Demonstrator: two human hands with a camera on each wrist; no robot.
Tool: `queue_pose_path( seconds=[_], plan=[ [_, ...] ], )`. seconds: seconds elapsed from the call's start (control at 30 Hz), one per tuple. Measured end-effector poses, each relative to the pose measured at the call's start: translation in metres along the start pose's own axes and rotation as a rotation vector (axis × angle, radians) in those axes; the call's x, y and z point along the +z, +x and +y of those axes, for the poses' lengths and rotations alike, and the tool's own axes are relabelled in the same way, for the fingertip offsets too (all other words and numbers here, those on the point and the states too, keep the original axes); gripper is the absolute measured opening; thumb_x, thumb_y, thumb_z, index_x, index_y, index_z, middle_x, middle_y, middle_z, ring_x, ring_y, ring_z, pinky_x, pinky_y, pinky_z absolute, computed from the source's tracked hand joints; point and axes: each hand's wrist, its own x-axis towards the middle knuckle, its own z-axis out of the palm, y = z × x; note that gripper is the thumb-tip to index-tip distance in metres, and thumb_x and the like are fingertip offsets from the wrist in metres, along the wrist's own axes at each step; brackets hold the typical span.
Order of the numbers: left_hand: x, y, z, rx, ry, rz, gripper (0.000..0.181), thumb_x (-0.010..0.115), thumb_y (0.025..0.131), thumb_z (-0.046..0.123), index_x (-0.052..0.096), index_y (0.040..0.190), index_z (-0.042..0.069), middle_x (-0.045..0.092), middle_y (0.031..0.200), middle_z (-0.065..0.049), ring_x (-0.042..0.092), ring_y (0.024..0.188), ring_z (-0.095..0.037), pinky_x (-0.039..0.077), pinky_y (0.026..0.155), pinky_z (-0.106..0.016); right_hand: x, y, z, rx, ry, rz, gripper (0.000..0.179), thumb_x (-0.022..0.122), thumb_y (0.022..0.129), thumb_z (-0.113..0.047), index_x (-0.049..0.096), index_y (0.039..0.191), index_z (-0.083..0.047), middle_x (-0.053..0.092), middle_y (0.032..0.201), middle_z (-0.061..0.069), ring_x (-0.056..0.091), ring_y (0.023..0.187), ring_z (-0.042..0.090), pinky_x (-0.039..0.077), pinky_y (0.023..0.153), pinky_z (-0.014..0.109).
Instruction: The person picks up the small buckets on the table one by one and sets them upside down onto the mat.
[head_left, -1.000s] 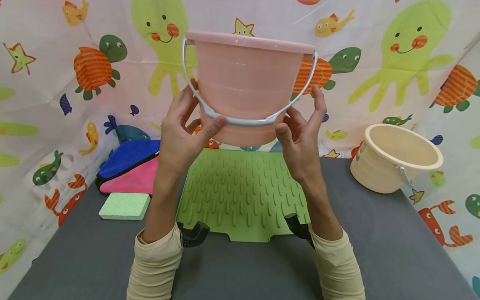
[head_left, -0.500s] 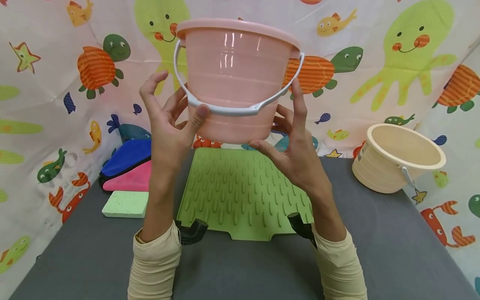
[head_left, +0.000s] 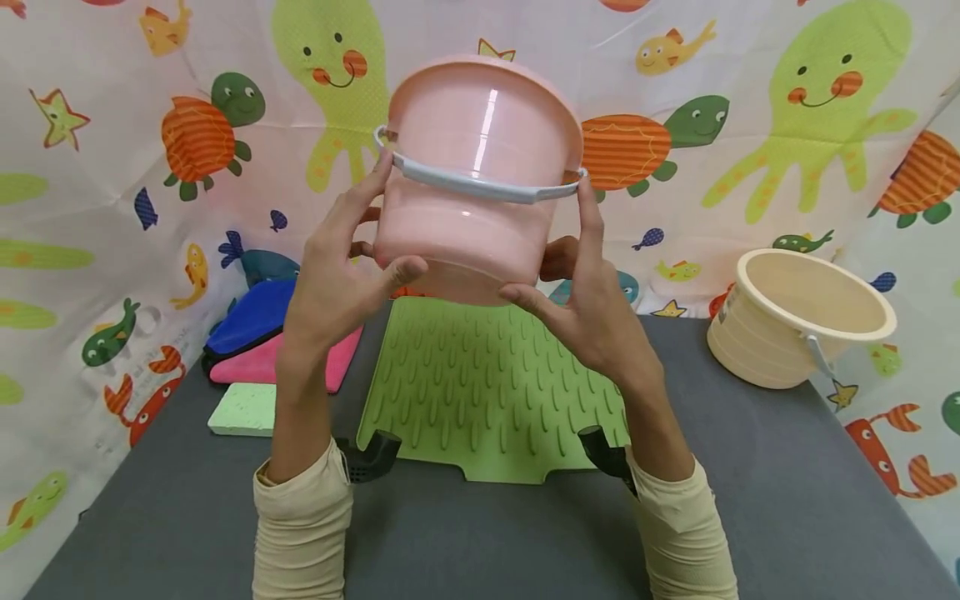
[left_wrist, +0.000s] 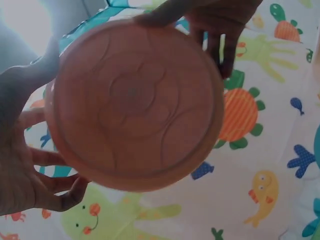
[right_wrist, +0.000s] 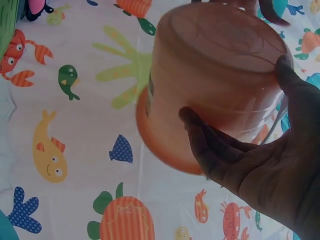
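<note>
Pink bucket (head_left: 468,217), held up in the air at the upper middle of the frame in the head view, tilted with the mouth leaning away and a sliver of the underside showing at the bottom. Gripped from both sides by two partly open hands: left hand (head_left: 333,271) curved round the left side, thumb near the lower front, index finger stretched up to the left end of the pale grey handle (head_left: 480,185), other fingers partly hidden behind; right hand (head_left: 600,312) spread along the right side, thumb at the lower edge, index finger raised to the handle's right end. Round base (left_wrist: 135,105) facing the camera in the left wrist view, marked with rings and curves; turned towards the top of the frame in the right wrist view. Below, at the centre of the frame in the head view, green mat (head_left: 495,392) with raised ridges, lying flat on the grey table (head_left: 480,542). At the left of the frame, blue and pink pouch (head_left: 258,317) with pale green sponge (head_left: 242,410) just in front, both partly covered by the left arm. At the right of the frame, cream bucket (head_left: 761,342), mouth up. Across the background, white curtain (head_left: 675,221) printed with octopuses, turtles, crabs and fish.
</note>
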Motion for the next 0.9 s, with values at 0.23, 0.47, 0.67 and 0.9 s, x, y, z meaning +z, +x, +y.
queue_pose_path(
  seconds=[0.23, 0.47, 0.67, 0.9],
  plan=[
    [-0.009, -0.001, -0.008, 0.004, 0.153, -0.182, 0.112, 0.089, 0.081, 0.039, 0.02, 0.168, 0.031, 0.041, 0.134, -0.02, 0.063, 0.1, -0.027, 0.056, 0.074, -0.023, -0.001, 0.003, 0.005, 0.078, -0.051, -0.081, 0.107, 0.049, 0.094, -0.077, -0.003, 0.169, -0.02, 0.075, 0.095, 0.011, 0.071, 0.082, 0.02, 0.053, 0.078, 0.036],
    [-0.003, -0.002, -0.005, -0.095, 0.245, -0.229, 0.108, 0.09, 0.084, 0.027, 0.021, 0.167, 0.023, 0.044, 0.141, -0.022, 0.06, 0.109, -0.032, 0.059, 0.081, -0.046, 0.004, 0.004, 0.008, 0.119, -0.111, -0.089, 0.093, 0.046, 0.101, -0.071, 0.007, 0.17, -0.023, 0.068, 0.082, 0.008, 0.057, 0.069, 0.021, 0.043, 0.061, 0.03],
    [0.0, 0.0, -0.003, -0.129, 0.289, -0.202, 0.099, 0.089, 0.085, 0.033, 0.032, 0.165, 0.022, 0.052, 0.139, -0.02, 0.062, 0.103, -0.032, 0.055, 0.078, -0.043, 0.007, 0.007, 0.011, 0.123, -0.137, -0.076, 0.09, 0.044, 0.102, -0.07, 0.01, 0.17, -0.022, 0.065, 0.076, 0.01, 0.054, 0.063, 0.02, 0.042, 0.058, 0.032],
    [0.003, 0.003, -0.005, -0.153, 0.23, -0.155, 0.084, 0.085, 0.089, 0.029, 0.04, 0.157, 0.009, 0.058, 0.142, -0.019, 0.069, 0.108, -0.034, 0.062, 0.083, -0.05, 0.012, 0.008, 0.017, 0.107, -0.081, -0.149, 0.082, 0.051, 0.104, -0.061, 0.01, 0.169, -0.03, 0.072, 0.091, 0.008, 0.064, 0.072, 0.017, 0.051, 0.067, 0.035]
  ],
)
